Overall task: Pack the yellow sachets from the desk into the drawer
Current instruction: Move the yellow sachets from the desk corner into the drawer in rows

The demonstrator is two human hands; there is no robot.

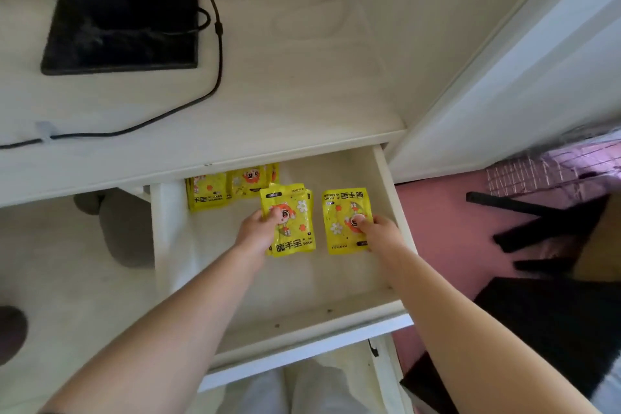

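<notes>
The white drawer (393, 212) is pulled open below the desk top (268, 94). My left hand (257, 232) grips a small stack of yellow sachets (295, 212) by its left edge, thumb on the cartoon print, inside the drawer. My right hand (376, 230) pinches a single yellow sachet (342, 212) at its lower right, thumb on top; it lies upside down near the drawer's right wall. More yellow sachets (221, 191) lie at the back of the drawer, partly hidden under the desk edge.
A black monitor stand (124, 27) and a black cable (215, 60) sit on the desk. The front half of the drawer floor (285, 296) is bare. A black chair base (544, 228) stands on the pink floor to the right. A white wall (504, 77) borders the desk.
</notes>
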